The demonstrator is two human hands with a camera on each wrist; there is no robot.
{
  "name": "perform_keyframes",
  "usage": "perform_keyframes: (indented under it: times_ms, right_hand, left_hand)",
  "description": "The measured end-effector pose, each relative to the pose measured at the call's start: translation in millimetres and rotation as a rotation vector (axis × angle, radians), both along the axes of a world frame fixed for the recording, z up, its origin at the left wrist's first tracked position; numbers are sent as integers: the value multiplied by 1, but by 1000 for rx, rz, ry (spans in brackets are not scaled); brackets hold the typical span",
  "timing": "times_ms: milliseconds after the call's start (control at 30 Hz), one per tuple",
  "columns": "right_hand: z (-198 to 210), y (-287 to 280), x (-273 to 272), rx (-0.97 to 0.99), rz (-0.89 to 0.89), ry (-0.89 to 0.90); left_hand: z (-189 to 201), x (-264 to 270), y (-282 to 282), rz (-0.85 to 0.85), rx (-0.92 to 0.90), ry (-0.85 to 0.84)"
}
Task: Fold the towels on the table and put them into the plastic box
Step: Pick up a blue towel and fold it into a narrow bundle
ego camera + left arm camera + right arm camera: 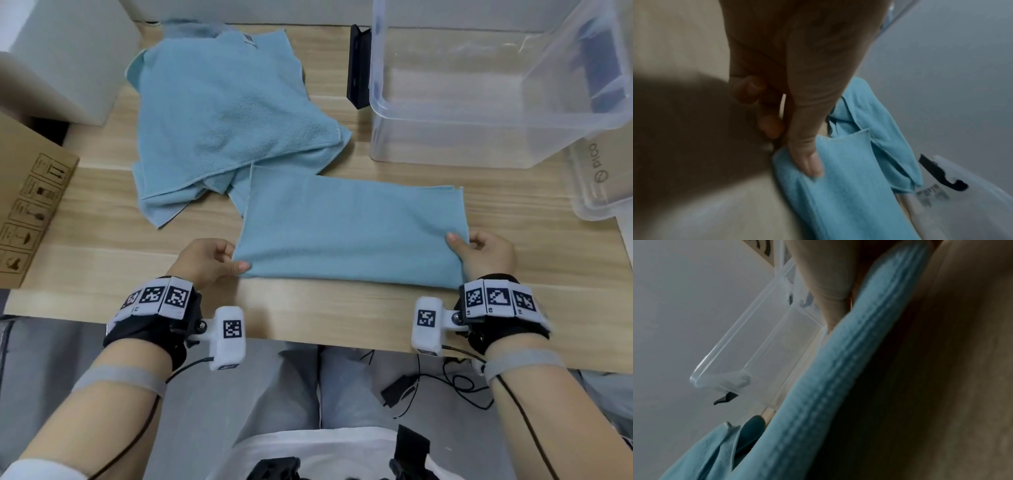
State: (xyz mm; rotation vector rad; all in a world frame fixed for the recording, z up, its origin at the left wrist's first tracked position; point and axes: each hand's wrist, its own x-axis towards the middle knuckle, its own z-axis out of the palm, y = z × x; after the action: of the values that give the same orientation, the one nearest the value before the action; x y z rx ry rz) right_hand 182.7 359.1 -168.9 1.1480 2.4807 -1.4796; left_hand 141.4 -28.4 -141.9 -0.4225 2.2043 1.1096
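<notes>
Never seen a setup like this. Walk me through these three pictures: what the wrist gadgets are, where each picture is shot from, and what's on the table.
No robot here: a person wears a head camera and one camera on each wrist. The big picture looks down from the head; the dim close-ups look along each hand. The left hand and right hand each pinch a near corner of the folded towel on the wooden table. Behind it lies an unfolded towel. The clear plastic box stands empty at the right.
</notes>
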Motion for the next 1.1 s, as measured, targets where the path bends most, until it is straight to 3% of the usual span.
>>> perform_keyframes:
  times_ms: [133, 300, 433, 567, 667, 800, 867, 967, 1100]
  right_hand:
    - [3, -3, -1, 2, -19, 14]
    - [16, -9, 2, -126, 21, 2]
    - [19, -12, 2, -159, 110, -2]
    - [15, 0, 3, -197, 51, 33]
    - [14, 3, 2, -89, 13, 10]
    - [24, -2, -4, 292, 22, -84]
    - [36, -16, -8, 373, 20, -46]
    - [47, -57, -21, 35, 131, 121]
    - [56, -129, -29, -467, 425, -75]
  left_hand:
    - [6, -8, 3, -69, -58, -75]
    - [6, -17, 25, 195, -47, 44]
    - [15, -25, 52, 275, 97, -62]
    - [16, -29, 53, 346, 221, -141]
    - [13, -27, 50, 267, 230, -162]
    - [12, -27, 48, 178, 196, -174]
    - [15, -28, 45, 166, 198, -172]
    - [20, -28, 43, 141, 221, -169]
    - [30, -26, 51, 95, 315, -209]
